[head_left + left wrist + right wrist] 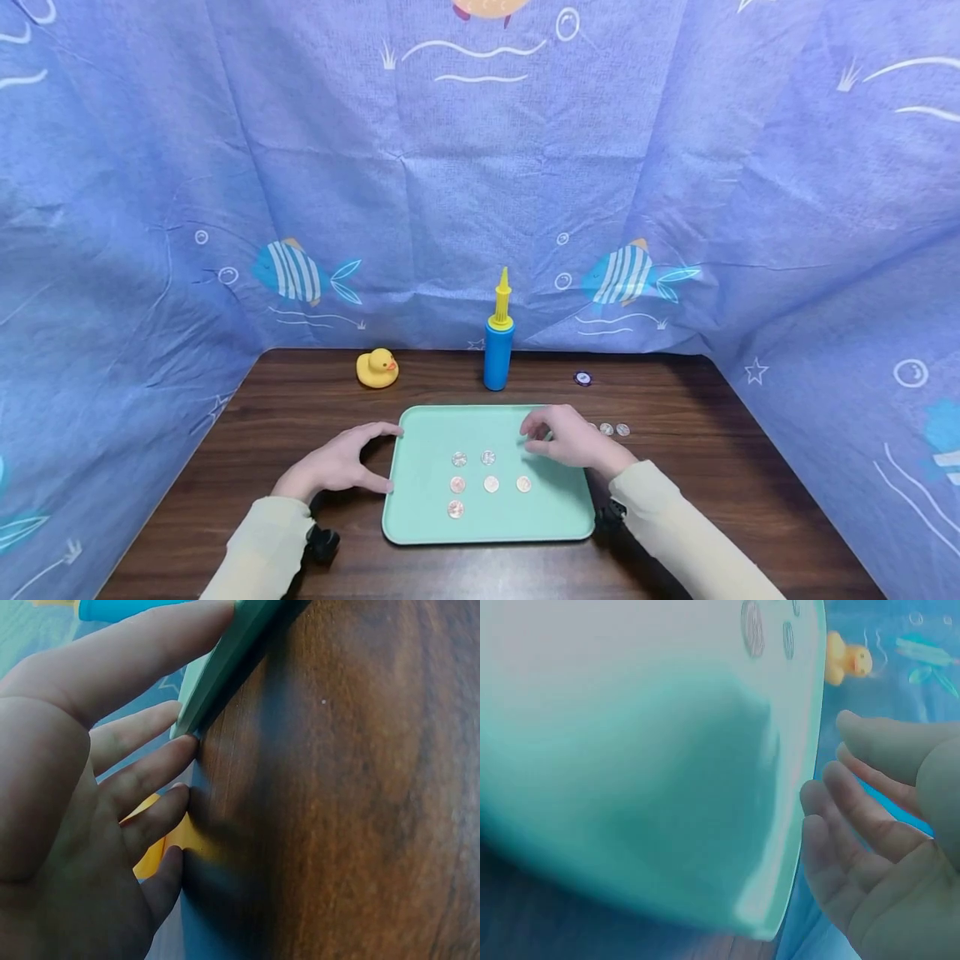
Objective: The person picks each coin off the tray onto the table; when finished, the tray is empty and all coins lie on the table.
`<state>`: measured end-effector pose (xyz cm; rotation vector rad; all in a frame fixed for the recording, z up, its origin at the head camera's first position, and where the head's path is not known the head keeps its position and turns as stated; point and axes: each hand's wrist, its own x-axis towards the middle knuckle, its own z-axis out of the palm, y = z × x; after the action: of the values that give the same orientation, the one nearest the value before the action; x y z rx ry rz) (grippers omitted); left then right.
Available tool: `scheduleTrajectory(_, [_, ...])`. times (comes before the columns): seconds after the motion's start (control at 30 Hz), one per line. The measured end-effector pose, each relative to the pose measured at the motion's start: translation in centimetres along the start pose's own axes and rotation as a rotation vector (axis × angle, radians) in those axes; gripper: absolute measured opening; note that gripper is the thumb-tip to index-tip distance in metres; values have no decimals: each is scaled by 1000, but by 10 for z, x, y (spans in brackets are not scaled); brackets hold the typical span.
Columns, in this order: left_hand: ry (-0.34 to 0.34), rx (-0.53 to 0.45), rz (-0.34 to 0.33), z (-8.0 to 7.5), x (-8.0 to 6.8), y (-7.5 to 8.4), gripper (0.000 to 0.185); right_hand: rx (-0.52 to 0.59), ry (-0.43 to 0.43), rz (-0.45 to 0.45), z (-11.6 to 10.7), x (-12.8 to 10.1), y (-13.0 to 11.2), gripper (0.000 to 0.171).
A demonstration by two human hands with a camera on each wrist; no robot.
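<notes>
Six coins (489,482) lie on a green tray (427,517) at the near middle of the worktop (225,467). Left hand (341,462) rests open against the tray's left edge; right hand (566,437) hovers relaxed, empty, over its far right corner, more coins (613,430) just beyond.

A tray (420,517) lay at the near middle of the surface (712,500), with six coins (491,483) on it in three rows, two at the back, three in the middle and one at the front left. The left hand (341,462) rested at the tray's left edge, and the right hand (566,435) sat over its back right corner. Behind the tray stood a toy duck (377,368) to the left and a hand pump (498,342) at the centre, a small disc (582,377) lay further right, and more coins (614,429) lay just right of the tray.
</notes>
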<state>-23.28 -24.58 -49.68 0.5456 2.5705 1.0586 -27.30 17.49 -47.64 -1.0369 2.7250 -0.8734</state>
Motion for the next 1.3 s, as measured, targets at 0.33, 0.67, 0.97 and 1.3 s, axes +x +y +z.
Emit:
scheduleTrajectory(0.33, [6, 1, -11, 0, 1, -1, 83, -51, -129, -49, 15, 28, -26, 20])
scheduleTrajectory(0.67, [2, 9, 14, 1, 1, -2, 84, -90, -225, -38, 30, 43, -43, 19])
scheduleTrajectory(0.97, [0, -2, 14, 0, 1, -3, 83, -97, -193, -86, 37, 48, -46, 14])
scheduleTrajectory(1.3, [2, -4, 14, 0, 0, -1, 83, -92, -188, -18, 43, 48, -47, 21])
